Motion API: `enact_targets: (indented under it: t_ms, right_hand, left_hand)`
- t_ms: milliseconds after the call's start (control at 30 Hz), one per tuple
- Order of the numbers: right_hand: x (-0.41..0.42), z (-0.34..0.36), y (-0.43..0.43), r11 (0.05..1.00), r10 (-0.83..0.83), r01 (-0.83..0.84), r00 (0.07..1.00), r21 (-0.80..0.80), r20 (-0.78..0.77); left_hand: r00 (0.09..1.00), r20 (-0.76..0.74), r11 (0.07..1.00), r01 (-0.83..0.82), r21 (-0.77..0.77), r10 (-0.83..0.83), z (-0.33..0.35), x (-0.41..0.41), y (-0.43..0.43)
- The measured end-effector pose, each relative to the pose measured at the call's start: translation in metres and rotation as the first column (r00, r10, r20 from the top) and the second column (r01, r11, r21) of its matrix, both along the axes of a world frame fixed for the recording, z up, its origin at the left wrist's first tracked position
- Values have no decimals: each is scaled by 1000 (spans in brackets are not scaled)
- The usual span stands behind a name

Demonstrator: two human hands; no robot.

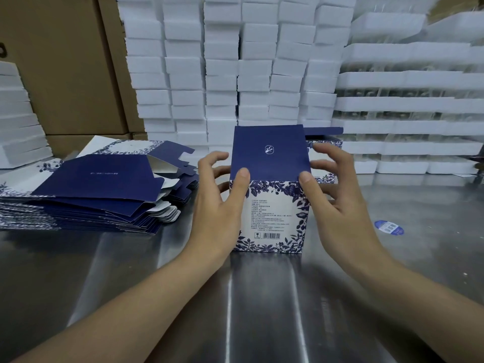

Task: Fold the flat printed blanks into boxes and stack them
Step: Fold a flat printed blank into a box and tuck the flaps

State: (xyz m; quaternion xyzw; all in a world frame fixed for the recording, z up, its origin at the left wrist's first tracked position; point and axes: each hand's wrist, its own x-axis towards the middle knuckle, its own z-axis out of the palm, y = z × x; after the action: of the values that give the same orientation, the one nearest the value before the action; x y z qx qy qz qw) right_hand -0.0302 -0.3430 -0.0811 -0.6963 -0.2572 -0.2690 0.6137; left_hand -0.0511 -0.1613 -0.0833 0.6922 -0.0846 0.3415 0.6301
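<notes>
A folded box [272, 213] with blue floral print stands upright on the steel table [262, 297], its dark blue top flap closed. My left hand [222, 195] grips its left side, thumb pressed on the flap's front edge. My right hand [337, 195] holds the right side, thumb on the flap's other front corner. Behind the box's right side stands another folded box [327, 142], mostly hidden. A pile of flat printed blanks [86, 192] lies at the left of the table.
Stacks of white foam blocks [235, 74] form a wall behind the table, with white foam trays [408, 106] at the right. Brown cartons [65, 61] stand at the back left. A round blue sticker [389, 227] lies on the table at the right.
</notes>
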Motion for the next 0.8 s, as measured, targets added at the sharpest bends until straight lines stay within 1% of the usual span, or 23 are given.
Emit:
enact_targets:
  t_ms: [67,133,233,300,367,433,500,567,700,800]
  right_hand:
    - [-1,0,-1,997,-33,35,999,-67,35]
    - [-1,0,0,994,-53,56,998,-96,32]
    - [-1,0,1,993,-63,63,998,-96,2]
    - [-2,1,1,992,-71,72,997,-107,11]
    - [-2,1,1,990,-76,79,997,-116,28]
    - [-3,1,1,991,-75,79,996,-111,41]
    - [-3,1,2,991,-72,76,996,-107,46]
    - [-3,0,2,992,-68,72,997,-105,47]
    - [-3,-1,1,995,-46,50,998,-91,44]
    - [-3,-3,1,995,-30,33,999,-99,39]
  left_hand:
    - [998,41,998,-39,49,37,-2,0,1]
    - [988,115,983,-120,141,104,-2,-1,2]
    - [978,153,952,-179,248,144,-2,-2,2]
    - [967,182,922,-226,313,176,-2,-2,3]
    - [946,248,880,-293,373,210,1,-5,5]
    - [932,304,851,-317,419,198,3,-6,5]
    - [934,320,845,-295,445,158,2,-6,4]
    - [943,304,860,-263,438,133,0,-6,3]
    - [949,289,879,-242,411,126,-1,-4,3]
    - [947,292,876,-249,414,131,-1,-3,4]
